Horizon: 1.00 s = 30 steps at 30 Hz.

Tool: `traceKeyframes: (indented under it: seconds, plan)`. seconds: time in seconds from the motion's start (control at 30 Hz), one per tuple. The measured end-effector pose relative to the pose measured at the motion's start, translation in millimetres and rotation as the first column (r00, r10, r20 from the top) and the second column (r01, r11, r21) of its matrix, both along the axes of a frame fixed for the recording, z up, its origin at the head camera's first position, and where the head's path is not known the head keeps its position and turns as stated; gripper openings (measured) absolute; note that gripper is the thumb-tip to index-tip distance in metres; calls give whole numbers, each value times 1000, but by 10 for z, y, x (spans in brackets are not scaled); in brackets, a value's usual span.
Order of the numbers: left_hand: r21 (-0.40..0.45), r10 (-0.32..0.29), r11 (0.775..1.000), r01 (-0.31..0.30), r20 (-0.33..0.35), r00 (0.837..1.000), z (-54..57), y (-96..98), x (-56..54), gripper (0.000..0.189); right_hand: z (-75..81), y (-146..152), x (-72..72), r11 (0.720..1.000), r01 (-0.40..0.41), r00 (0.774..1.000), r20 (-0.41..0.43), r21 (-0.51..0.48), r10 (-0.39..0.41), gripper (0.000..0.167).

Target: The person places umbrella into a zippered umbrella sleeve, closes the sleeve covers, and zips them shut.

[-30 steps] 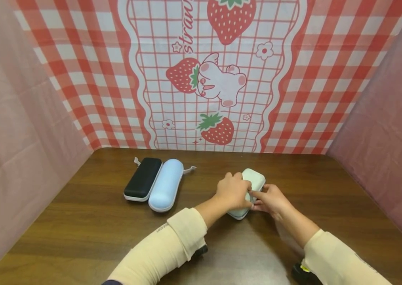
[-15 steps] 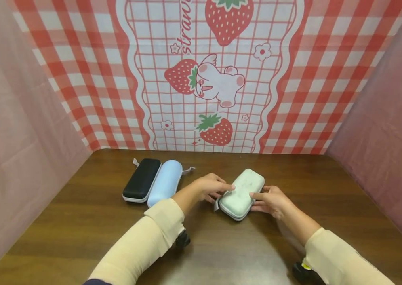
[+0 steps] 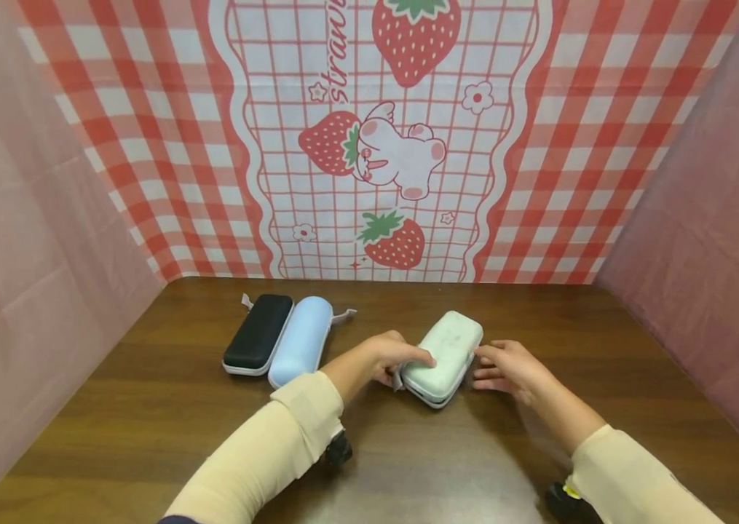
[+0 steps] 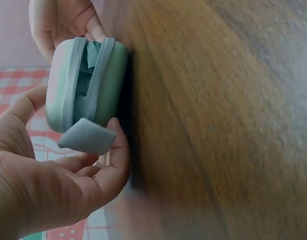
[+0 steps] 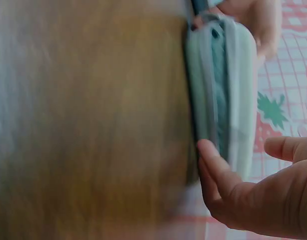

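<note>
A pale green zippered glasses case (image 3: 445,351) lies on the table, right of centre in the head view. Its zipper is undone along the sides, and the left wrist view shows a dark green lining in the narrow gap. My left hand (image 3: 390,356) holds the case's left side, thumb on the lid and fingers curled at the lower edge. A grey fabric tab (image 4: 87,136) sticks out beside those fingers. At the right side, my right hand (image 3: 507,370) has its fingers loosely extended, with fingertips close to the case; the right wrist view shows thumb and fingers spread apart.
A black zippered case (image 3: 258,333) and a light blue one (image 3: 303,338) lie side by side at the left of the wooden table (image 3: 146,415). A strawberry-print cloth (image 3: 369,145) hangs at the back, with pink cloth at both sides.
My left hand has moved from over the case to its left side and now grips there. The zipper gap has come into view. My right hand has drawn slightly away to the right.
</note>
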<state>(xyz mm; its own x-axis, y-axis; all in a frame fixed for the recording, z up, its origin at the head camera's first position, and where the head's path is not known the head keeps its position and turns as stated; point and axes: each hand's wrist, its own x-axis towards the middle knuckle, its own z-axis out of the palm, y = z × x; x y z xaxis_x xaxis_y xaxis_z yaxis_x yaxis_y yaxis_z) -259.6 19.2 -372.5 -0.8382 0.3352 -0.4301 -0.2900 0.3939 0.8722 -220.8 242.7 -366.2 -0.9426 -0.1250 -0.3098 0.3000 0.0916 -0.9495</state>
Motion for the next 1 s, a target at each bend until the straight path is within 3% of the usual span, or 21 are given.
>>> traceKeyframes:
  seconds: [0.2,0.43,0.5,0.63,0.9,1.0]
  plan:
    - [111,21,994,-24,32,999,-29,58,20,22,91,178,-18,998,-10,999,-42,66,13,77]
    - [82,38,996,-34,-51,998,-10,-4,30,23,127,309,-17,977,-21,981,-183,211,61,65]
    - [61,52,997,-46,-98,994,-2,-29,48,22,138,337,-5,949,9,962,-261,314,77,60]
    - [10,73,997,-72,-204,976,23,-85,66,22,182,374,18,863,107,907,-404,493,118,53]
    - [-167,54,978,-124,-373,926,90,-174,87,37,219,358,65,713,226,825,-519,664,222,44]
    - [-235,15,964,-127,-428,904,101,-200,99,42,198,331,75,691,256,762,-582,676,286,35]
